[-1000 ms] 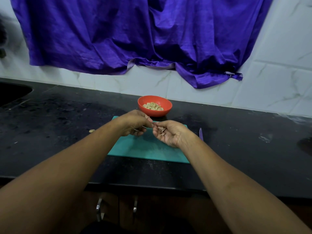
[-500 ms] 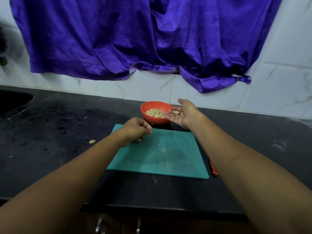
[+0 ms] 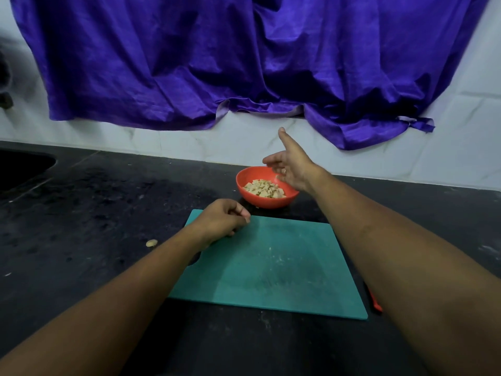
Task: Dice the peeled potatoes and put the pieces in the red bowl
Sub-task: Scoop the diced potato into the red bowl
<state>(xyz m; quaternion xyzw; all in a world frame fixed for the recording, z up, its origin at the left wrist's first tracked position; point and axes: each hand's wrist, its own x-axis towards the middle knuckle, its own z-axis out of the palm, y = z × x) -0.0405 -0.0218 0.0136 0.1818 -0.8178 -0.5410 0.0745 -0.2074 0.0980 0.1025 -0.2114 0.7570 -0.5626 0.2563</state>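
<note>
From the head camera: a black stone countertop (image 3: pixel 81 213) runs beneath a purple cloth (image 3: pixel 189 63) on white wall tiles (image 3: pixel 461 158). The red bowl (image 3: pixel 260 203) of diced potato (image 3: pixel 264 188) sits behind the teal board (image 3: pixel 271 267). The right hand (image 3: pixel 294 166) is spread above it. The left hand (image 3: pixel 219 222) rests curled on the board; I cannot tell whether it holds anything.

A teal rectangular plastic cutting board (image 3: pixel 271 267) lies near the front edge of a black stone countertop (image 3: pixel 95 213). Just behind its far edge stands a round red plastic bowl (image 3: pixel 267 203) holding diced potato pieces (image 3: pixel 264 188). One stray potato piece (image 3: pixel 151 243) lies left of the board; a red-handled tool (image 3: pixel 375 303) lies beside its right edge.
</note>
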